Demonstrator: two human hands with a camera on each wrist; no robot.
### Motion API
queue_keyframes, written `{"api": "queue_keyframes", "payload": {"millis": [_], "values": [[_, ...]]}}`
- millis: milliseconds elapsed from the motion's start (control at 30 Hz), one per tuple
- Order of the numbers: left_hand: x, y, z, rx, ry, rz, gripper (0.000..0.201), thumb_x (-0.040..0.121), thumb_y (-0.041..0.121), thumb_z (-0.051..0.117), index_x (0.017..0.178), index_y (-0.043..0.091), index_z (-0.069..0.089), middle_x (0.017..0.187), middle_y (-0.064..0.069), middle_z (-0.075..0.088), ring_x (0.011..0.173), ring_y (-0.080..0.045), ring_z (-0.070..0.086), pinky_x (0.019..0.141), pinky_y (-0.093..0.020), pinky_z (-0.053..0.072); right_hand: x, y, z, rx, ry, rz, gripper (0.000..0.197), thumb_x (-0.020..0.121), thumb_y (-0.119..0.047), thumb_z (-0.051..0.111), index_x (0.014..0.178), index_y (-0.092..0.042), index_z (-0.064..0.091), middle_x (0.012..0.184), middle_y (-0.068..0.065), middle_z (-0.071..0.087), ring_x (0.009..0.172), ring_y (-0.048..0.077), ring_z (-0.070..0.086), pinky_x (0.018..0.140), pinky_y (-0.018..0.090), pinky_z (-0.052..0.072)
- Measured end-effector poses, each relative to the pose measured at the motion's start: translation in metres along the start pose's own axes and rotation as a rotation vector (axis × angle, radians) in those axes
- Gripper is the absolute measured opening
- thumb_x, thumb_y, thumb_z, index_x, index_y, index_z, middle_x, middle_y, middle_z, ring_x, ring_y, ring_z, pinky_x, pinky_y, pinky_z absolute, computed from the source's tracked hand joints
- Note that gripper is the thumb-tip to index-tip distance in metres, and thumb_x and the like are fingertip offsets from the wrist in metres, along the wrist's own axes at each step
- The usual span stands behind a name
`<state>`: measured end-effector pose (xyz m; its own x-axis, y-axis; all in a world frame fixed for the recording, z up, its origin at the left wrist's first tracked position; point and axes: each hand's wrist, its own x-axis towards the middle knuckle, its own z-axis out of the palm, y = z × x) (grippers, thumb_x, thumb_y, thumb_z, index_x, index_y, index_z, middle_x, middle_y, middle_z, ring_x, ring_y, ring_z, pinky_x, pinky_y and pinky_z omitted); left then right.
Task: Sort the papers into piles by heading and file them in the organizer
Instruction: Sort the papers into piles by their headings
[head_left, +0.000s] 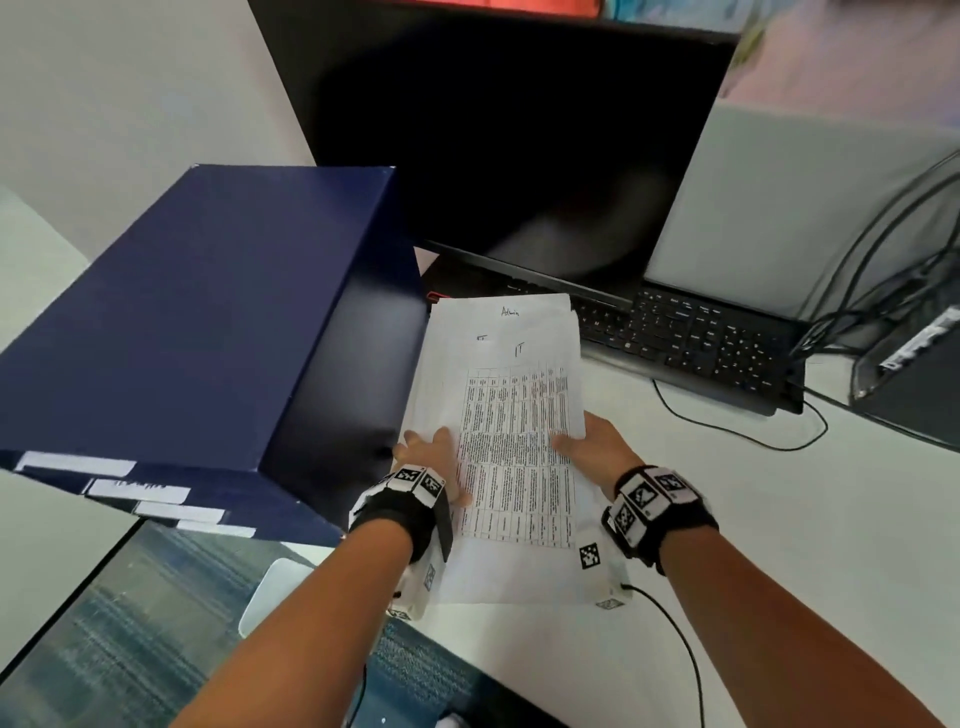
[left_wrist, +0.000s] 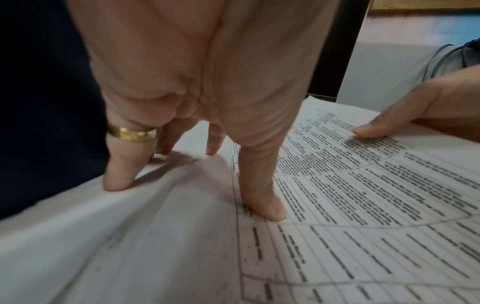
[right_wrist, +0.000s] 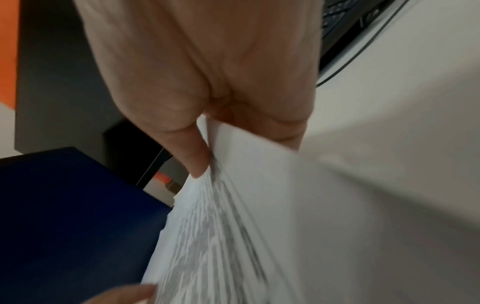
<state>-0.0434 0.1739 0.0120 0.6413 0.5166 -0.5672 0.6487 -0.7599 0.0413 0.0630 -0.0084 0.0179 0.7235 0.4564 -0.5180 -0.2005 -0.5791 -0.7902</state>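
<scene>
A stack of white papers (head_left: 514, 441) with printed tables lies fanned on the white desk; handwritten headings "Admin" and "IT" show at the sheets' tops. My left hand (head_left: 431, 457) rests on the stack's left edge, and its spread fingertips (left_wrist: 116, 183) and thumb press down on the top sheet (left_wrist: 363, 205). My right hand (head_left: 587, 447) pinches the right edge of the papers (right_wrist: 233, 226), thumb (right_wrist: 197, 164) on top and fingers underneath. The dark blue organizer (head_left: 197, 322) stands just left of the papers, with white labels on its front drawers.
A black keyboard (head_left: 691, 343) and a dark monitor (head_left: 519, 156) sit right behind the papers. Cables (head_left: 883, 260) and a dark box (head_left: 914, 384) crowd the far right. Bare desk (head_left: 779, 519) lies to the right; the desk's front edge and floor show at the lower left.
</scene>
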Motion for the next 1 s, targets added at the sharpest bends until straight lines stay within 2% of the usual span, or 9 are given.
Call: {"api": "queue_keyframes", "payload": {"millis": [167, 267, 400, 467, 533, 633, 767, 900, 1000], "values": [[-0.016, -0.006, 0.003, -0.190, 0.070, -0.011, 0.098, 0.062, 0.039, 0.083, 0.138, 0.022, 0.022, 0.145, -0.019, 0.024, 0.130, -0.039, 0.034, 0.102, -0.050, 0.042, -0.015, 0.008, 0.011, -0.006, 0.014, 0.028, 0.054, 0.089, -0.001, 0.047, 0.141, -0.014, 0.043, 0.129, 0.008, 0.058, 0.095, 0.021, 0.063, 0.071, 0.026, 0.055], [-0.028, -0.013, 0.006, -0.488, 0.231, 0.015, 0.101, 0.073, 0.038, 0.075, 0.149, 0.018, 0.011, 0.156, -0.016, 0.011, 0.142, -0.032, 0.019, 0.116, -0.041, 0.025, -0.020, 0.026, -0.010, 0.151, 0.010, 0.106, 0.064, 0.084, -0.005, 0.061, 0.144, -0.012, 0.038, 0.140, 0.009, 0.050, 0.111, 0.025, 0.061, 0.091, 0.036, 0.053], [-0.053, -0.018, 0.005, -0.902, 0.343, 0.043, 0.077, 0.076, 0.040, 0.073, 0.138, 0.014, 0.034, 0.134, -0.001, 0.050, 0.119, -0.022, 0.052, 0.103, -0.036, 0.042, -0.051, 0.040, -0.036, 0.196, -0.018, 0.130, 0.076, 0.074, -0.028, 0.080, 0.139, -0.015, 0.043, 0.137, 0.001, 0.053, 0.125, 0.020, 0.048, 0.110, 0.041, 0.033], [-0.068, -0.015, 0.009, -1.143, 0.209, 0.043, 0.060, 0.074, 0.045, 0.073, 0.119, 0.017, 0.046, 0.113, 0.003, 0.064, 0.101, -0.018, 0.063, 0.094, -0.037, 0.050, -0.068, 0.039, -0.033, 0.183, -0.088, 0.127, 0.055, 0.082, -0.029, 0.073, 0.131, -0.027, 0.046, 0.129, -0.009, 0.053, 0.122, 0.012, 0.045, 0.110, 0.040, 0.032], [-0.076, -0.007, 0.021, -1.300, 0.090, 0.117, 0.054, 0.073, 0.049, 0.071, 0.112, 0.019, 0.050, 0.111, 0.004, 0.068, 0.098, -0.013, 0.066, 0.095, -0.039, 0.050, -0.066, 0.047, -0.025, 0.262, -0.123, 0.153, 0.077, 0.076, -0.040, 0.077, 0.142, -0.026, 0.038, 0.142, -0.003, 0.047, 0.128, 0.018, 0.045, 0.112, 0.045, 0.032], [-0.081, 0.002, 0.038, -1.130, 0.082, 0.142, 0.034, 0.085, 0.039, 0.058, 0.113, 0.024, 0.048, 0.120, 0.007, 0.063, 0.103, -0.009, 0.061, 0.100, -0.035, 0.046, -0.069, 0.042, -0.004, 0.227, -0.029, 0.166, 0.083, 0.088, -0.033, 0.065, 0.151, -0.014, 0.015, 0.154, 0.003, 0.028, 0.141, 0.024, 0.029, 0.114, 0.039, 0.023], [-0.077, -0.004, 0.055, -1.070, 0.198, 0.066, 0.020, 0.085, 0.017, 0.056, 0.105, 0.020, 0.056, 0.102, 0.000, 0.070, 0.094, -0.021, 0.067, 0.087, -0.042, 0.055, -0.073, 0.047, 0.002, 0.141, 0.080, 0.092, 0.053, 0.086, -0.006, 0.064, 0.136, -0.008, 0.046, 0.132, 0.009, 0.056, 0.112, 0.022, 0.055, 0.095, 0.029, 0.043], [-0.101, -0.002, 0.024, -1.026, 0.444, 0.068, 0.011, 0.088, 0.009, 0.057, 0.098, 0.012, 0.055, 0.088, 0.004, 0.063, 0.077, -0.014, 0.060, 0.058, -0.010, 0.045, -0.094, 0.022, -0.004, 0.220, 0.168, -0.096, 0.035, 0.090, -0.003, 0.058, 0.122, -0.016, 0.057, 0.110, -0.003, 0.065, 0.100, 0.017, 0.061, 0.087, 0.027, 0.047], [-0.122, 0.002, -0.014, -1.041, 0.681, 0.154, 0.015, 0.090, 0.012, 0.057, 0.105, 0.010, 0.054, 0.092, 0.004, 0.058, 0.082, -0.012, 0.055, 0.069, -0.019, 0.038, -0.111, -0.016, -0.007, 0.236, 0.301, -0.329, 0.033, 0.092, -0.007, 0.055, 0.122, -0.021, 0.057, 0.106, -0.010, 0.063, 0.096, 0.006, 0.061, 0.080, 0.016, 0.046]]}}
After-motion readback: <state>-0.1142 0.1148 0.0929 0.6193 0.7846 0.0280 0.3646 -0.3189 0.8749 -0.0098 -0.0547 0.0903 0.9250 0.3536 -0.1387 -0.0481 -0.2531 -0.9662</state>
